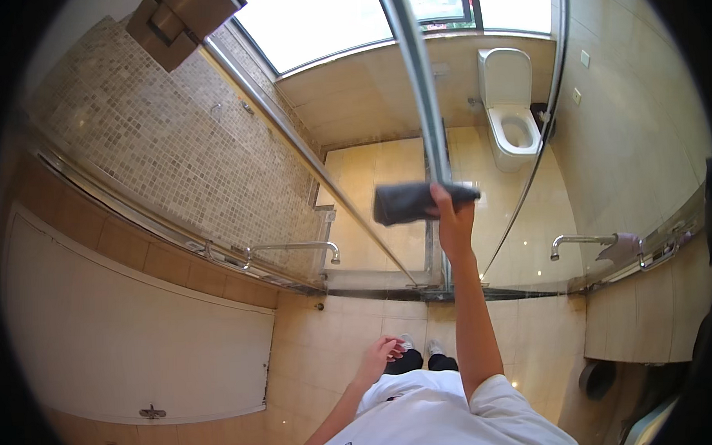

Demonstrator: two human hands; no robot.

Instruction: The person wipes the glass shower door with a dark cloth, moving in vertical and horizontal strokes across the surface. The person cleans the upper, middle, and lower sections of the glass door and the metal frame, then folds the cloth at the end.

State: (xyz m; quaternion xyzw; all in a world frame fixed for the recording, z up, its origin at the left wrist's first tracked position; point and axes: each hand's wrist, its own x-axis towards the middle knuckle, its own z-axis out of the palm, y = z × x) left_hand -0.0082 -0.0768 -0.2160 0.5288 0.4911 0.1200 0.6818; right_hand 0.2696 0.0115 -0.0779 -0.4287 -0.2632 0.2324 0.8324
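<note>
My right hand (pixel 454 219) grips a folded dark grey cloth (pixel 402 204); its thumb lies across the cloth. The cloth is in front of a metal-framed glass partition post (pixel 425 90), level with the post's lower part. Whether cloth and post touch cannot be made out. Low in front of my white shirt is my left hand (pixel 381 356), holding nothing, with its fingers loosely bent. It is just above my dark trousers and near my shoes.
Glass doors with bar handles stand on both sides, the left handle (pixel 295 246) and the right handle (pixel 580 239). Behind the glass are a toilet (pixel 511 120) and a mosaic wall (pixel 212 145). A white door (pixel 130 324) is at left. A dark threshold (pixel 511 293) crosses the tiled floor.
</note>
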